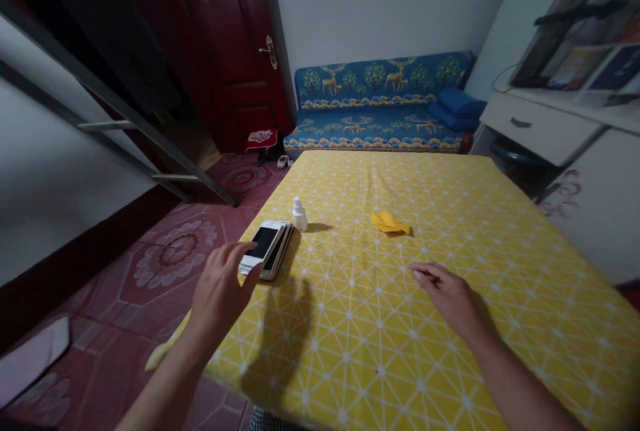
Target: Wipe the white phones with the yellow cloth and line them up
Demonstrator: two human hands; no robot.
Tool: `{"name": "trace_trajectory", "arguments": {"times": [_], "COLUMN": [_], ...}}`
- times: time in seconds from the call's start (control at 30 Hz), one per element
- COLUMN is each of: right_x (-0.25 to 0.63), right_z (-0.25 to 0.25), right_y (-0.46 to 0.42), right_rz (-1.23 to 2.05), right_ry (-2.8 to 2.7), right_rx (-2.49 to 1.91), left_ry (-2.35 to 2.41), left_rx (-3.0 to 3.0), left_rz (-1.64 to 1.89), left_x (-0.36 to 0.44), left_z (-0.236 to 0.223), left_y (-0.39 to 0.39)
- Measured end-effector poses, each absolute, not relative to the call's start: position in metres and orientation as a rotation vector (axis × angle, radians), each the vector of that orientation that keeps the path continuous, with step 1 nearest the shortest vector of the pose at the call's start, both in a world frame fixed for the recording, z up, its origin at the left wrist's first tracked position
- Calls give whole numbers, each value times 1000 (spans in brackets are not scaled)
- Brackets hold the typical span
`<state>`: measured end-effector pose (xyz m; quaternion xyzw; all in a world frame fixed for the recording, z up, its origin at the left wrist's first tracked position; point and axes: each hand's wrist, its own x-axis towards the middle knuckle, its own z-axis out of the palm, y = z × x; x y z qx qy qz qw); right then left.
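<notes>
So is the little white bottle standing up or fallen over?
Standing up: the white bottle sits on its base on the yellow tablecloth, its pointed cap facing up, beside the stacked phones.

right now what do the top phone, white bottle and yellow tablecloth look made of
The top phone seems glossy glass on a white body, by its shine. The small bottle seems opaque white plastic, softly sheened. The yellow tablecloth seems printed fabric, from its soft creases; any coating unclear.

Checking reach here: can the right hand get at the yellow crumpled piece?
Likely yes: the right hand is above the patterned tablecloth close to the yellow crumpled piece, and nothing stands between them.
</notes>
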<state>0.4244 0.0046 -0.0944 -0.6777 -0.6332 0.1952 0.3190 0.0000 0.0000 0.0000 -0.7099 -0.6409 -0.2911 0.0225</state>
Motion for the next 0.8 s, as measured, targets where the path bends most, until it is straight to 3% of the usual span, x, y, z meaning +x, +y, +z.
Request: {"name": "trace_trajectory", "arguments": {"times": [0.33,0.8], "right_x": [421,416], "right_z": [-91,-86], "right_y": [4,4], "right_rz": [524,591], "right_ry": [-1654,-1607], "right_rx": [-1775,-1695], "left_ry": [-2543,-2465], "left_rx": [-1936,-1819], "left_rz": [-373,-474], "left_x": [1,13], "left_z": [-16,-10], "left_y": [45,46]}}
